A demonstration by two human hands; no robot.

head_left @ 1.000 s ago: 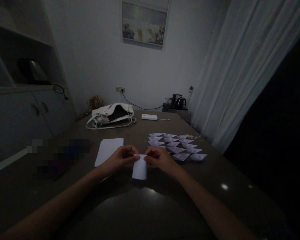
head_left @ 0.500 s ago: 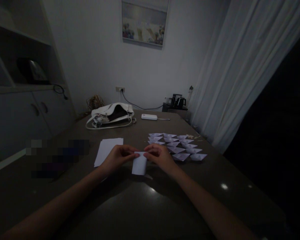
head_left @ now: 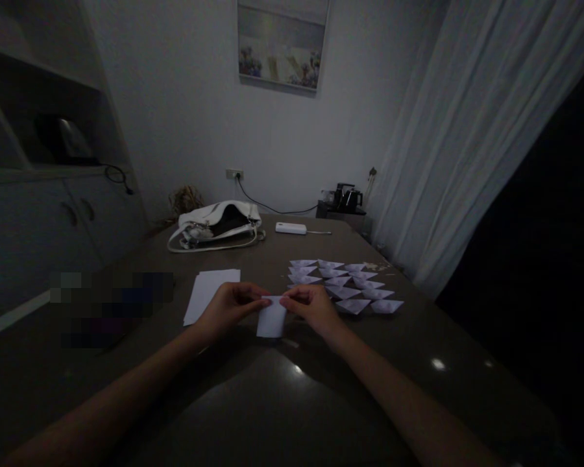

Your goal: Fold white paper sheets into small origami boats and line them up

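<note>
A small folded sheet of white paper [head_left: 271, 320] hangs between my two hands, just above the dark table. My left hand [head_left: 231, 308] pinches its upper left corner between thumb and fingers. At the upper right corner, my right hand [head_left: 314, 310] grips it the same way. Beyond my left hand lies a stack of white paper sheets [head_left: 207, 288]. Several folded paper boats [head_left: 353, 305] stand in rows past my right hand, which hides part of the nearest left ones.
On the far part of the table [head_left: 292, 402] are a white handbag [head_left: 219, 220] and a white power bank [head_left: 291, 228] with a short cable. Black kettles [head_left: 348, 197] stand on a low cabinet behind. A pale curtain [head_left: 428, 149] hangs along the right side.
Both hands keep their grip in nearly the same place. The lower edge of the folded paper has shifted up very slightly.
</note>
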